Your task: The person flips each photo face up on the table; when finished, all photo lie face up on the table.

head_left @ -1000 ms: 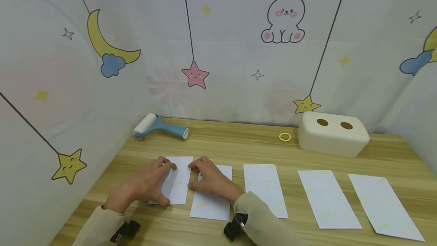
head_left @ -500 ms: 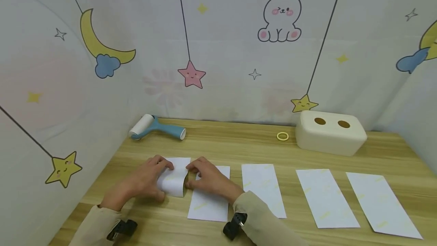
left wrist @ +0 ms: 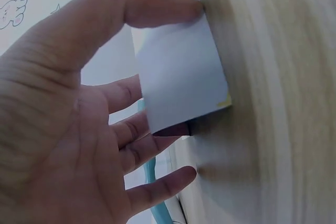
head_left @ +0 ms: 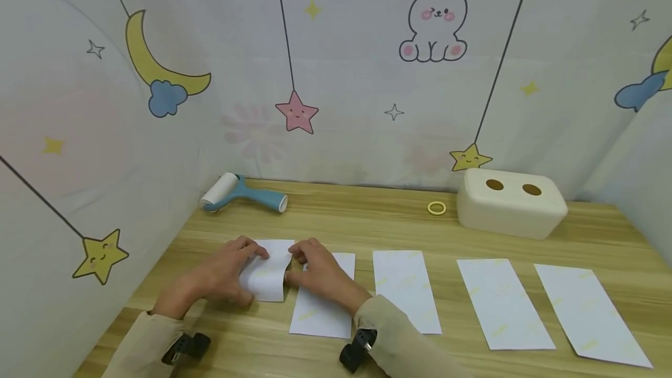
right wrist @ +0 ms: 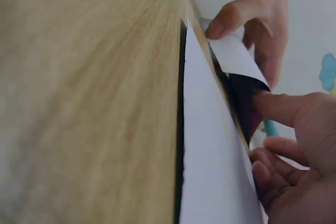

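Both hands are on the leftmost white card [head_left: 269, 280], which is bent up off the table with its near edge raised. My left hand [head_left: 223, 276] holds it at the left side; in the left wrist view the thumb lies on the card's white face [left wrist: 181, 69] and the fingers are behind it. My right hand [head_left: 324, 276] grips the right edge. In the right wrist view its thumb touches the card's dark underside [right wrist: 244, 100]. Just below the right hand, a second white card [head_left: 321, 314] lies flat, partly covered by that hand.
Further right lie three more white cards [head_left: 406, 290] with faint yellow marks. At the back left is a blue-handled lint roller [head_left: 244, 192]. A small yellow ring [head_left: 436, 208] sits beside a cream box [head_left: 511, 209] with two holes. A printed cloth hangs behind the table.
The leftmost card lay flat one second ago; its near edge has since lifted and the card is bent. Both hands have stayed nearly in place.
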{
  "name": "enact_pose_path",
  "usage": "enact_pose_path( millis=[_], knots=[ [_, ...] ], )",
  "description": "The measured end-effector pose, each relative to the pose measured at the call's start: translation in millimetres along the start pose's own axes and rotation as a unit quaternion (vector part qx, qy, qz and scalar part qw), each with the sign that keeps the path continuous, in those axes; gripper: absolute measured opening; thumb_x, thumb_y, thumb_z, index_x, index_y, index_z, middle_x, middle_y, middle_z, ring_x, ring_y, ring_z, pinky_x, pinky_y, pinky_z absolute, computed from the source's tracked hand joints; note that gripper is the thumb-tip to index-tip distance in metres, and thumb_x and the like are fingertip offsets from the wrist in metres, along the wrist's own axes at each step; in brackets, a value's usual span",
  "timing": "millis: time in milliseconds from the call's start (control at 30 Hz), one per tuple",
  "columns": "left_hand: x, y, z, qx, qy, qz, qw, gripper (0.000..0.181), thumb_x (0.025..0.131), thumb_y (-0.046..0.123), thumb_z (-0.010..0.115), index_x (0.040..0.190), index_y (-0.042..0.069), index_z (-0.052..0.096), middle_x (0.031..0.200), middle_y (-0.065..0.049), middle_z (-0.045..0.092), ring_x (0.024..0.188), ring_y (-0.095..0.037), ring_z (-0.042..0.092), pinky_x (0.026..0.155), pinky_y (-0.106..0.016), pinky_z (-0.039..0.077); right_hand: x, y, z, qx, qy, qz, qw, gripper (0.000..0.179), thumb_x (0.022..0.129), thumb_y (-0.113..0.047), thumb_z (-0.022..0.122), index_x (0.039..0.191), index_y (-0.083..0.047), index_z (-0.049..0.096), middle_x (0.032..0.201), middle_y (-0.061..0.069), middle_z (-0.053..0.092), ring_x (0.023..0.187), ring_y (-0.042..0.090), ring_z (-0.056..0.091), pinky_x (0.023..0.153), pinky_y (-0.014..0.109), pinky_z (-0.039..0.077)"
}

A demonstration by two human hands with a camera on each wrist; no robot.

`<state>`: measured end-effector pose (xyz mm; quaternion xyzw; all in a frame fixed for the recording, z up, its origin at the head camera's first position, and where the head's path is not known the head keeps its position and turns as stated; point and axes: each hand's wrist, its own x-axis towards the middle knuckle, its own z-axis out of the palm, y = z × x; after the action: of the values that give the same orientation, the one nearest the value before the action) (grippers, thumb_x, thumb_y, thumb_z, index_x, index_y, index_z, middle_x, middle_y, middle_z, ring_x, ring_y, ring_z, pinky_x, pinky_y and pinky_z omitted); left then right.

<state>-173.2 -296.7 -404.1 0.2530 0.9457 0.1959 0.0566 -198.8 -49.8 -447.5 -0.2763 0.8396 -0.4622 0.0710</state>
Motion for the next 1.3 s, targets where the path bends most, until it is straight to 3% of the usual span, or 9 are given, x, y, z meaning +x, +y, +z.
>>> enact_pose_path(
  millis=[200,333,467,667,933,1100,1300],
  knots=[
    [-0.4,-3.8,-1.8,-0.030,-0.016,-0.008,0.9994,0.072,0.062,0.026,0.095,0.127,0.013,0.067,0.126,-0.006,0.055,0.114,-0.030,0.055,0.092,-0.046,0.050,-1.3,-1.0,1.5,0.034,0.022,0.024,0.9989,0.041,0.094,-0.017,0.083,0.127,-0.002,0.064,0.119,0.008,0.064,0.109,0.025,0.066,0.093,0.036,0.054],
    [-3.1,-7.9,-4.3,-0.066,-0.023,0.001,0.9976,0.071,0.067,0.030,0.096,0.129,0.010,0.067,0.130,-0.009,0.055,0.117,-0.032,0.053,0.093,-0.046,0.049,-2.1,-0.6,3.1,0.046,0.028,0.034,0.9980,0.032,0.095,-0.022,0.082,0.118,-0.007,0.065,0.115,0.003,0.063,0.107,0.022,0.064,0.091,0.035,0.053],
    [-5.8,-11.8,-7.1,-0.099,-0.029,0.008,0.9947,0.073,0.071,0.033,0.098,0.132,0.008,0.067,0.133,-0.012,0.055,0.119,-0.035,0.053,0.095,-0.048,0.048,-2.1,-0.3,5.5,0.044,0.035,0.022,0.9982,0.027,0.096,-0.023,0.082,0.112,-0.008,0.066,0.113,0.000,0.062,0.105,0.020,0.062,0.091,0.034,0.052],
    [-7.0,-16.2,-8.8,-0.133,-0.031,0.017,0.9905,0.076,0.072,0.032,0.100,0.135,0.008,0.064,0.135,-0.013,0.056,0.120,-0.037,0.054,0.098,-0.053,0.047,-1.4,-0.6,7.1,0.036,0.042,0.002,0.9984,0.030,0.096,-0.025,0.082,0.118,-0.008,0.071,0.118,0.002,0.066,0.105,0.020,0.066,0.092,0.033,0.053],
    [-10.0,-24.2,-10.9,-0.175,-0.030,0.023,0.9839,0.067,0.075,0.025,0.099,0.127,0.005,0.063,0.133,-0.013,0.059,0.117,-0.032,0.054,0.097,-0.040,0.048,0.2,-4.5,8.4,0.046,0.044,-0.024,0.9977,0.036,0.096,-0.024,0.081,0.125,-0.006,0.071,0.121,0.006,0.068,0.110,0.023,0.066,0.095,0.033,0.053],
    [-10.6,-25.5,-11.5,-0.183,-0.026,0.042,0.9819,0.055,0.075,0.024,0.098,0.115,0.008,0.064,0.133,-0.015,0.062,0.119,-0.035,0.057,0.101,-0.038,0.047,-0.8,-4.1,9.1,0.053,0.034,-0.019,0.9978,0.040,0.097,-0.024,0.081,0.131,-0.006,0.068,0.128,0.006,0.069,0.115,0.024,0.065,0.099,0.035,0.052],
    [-11.0,-26.2,-13.6,-0.164,-0.026,0.054,0.9847,0.048,0.079,0.027,0.095,0.115,0.011,0.069,0.137,-0.017,0.063,0.128,-0.042,0.055,0.107,-0.046,0.044,-0.4,-2.2,8.5,0.067,0.028,-0.032,0.9968,0.043,0.097,-0.023,0.081,0.134,-0.005,0.066,0.132,0.008,0.068,0.118,0.025,0.065,0.099,0.034,0.053]
  ],
)
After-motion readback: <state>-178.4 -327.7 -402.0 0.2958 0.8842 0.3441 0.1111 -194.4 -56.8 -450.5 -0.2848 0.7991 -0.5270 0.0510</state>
